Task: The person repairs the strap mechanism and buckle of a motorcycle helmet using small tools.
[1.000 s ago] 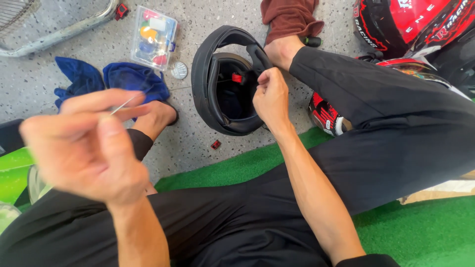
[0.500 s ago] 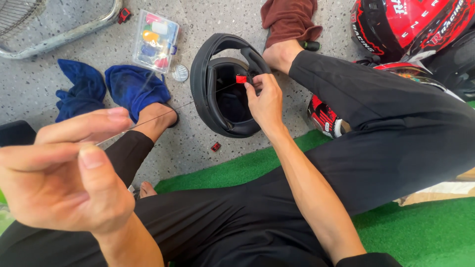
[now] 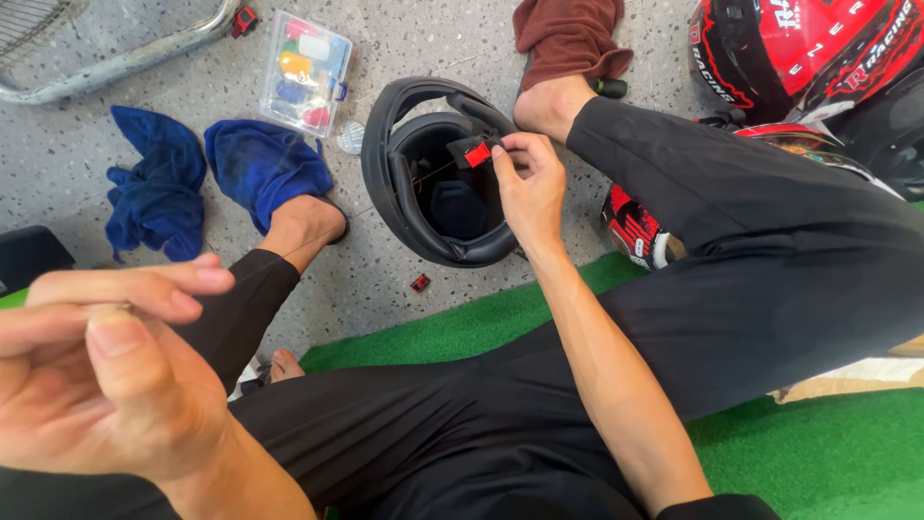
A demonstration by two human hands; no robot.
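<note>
Nearest, the left hand (image 3: 106,376) pinches a thin thread (image 3: 385,197), pulled taut toward the black helmet (image 3: 438,173) on the speckled floor (image 3: 366,279). Farther off, the right hand (image 3: 529,183) grips a red tab (image 3: 477,152) at the helmet's rim, blue cloths (image 3: 217,173) near its left edge.

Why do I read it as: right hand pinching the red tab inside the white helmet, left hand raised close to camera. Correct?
Not quite: the helmet is black, not white, as the head view shows. The right hand does pinch the red tab inside it, and the left hand is raised close to camera.
</note>
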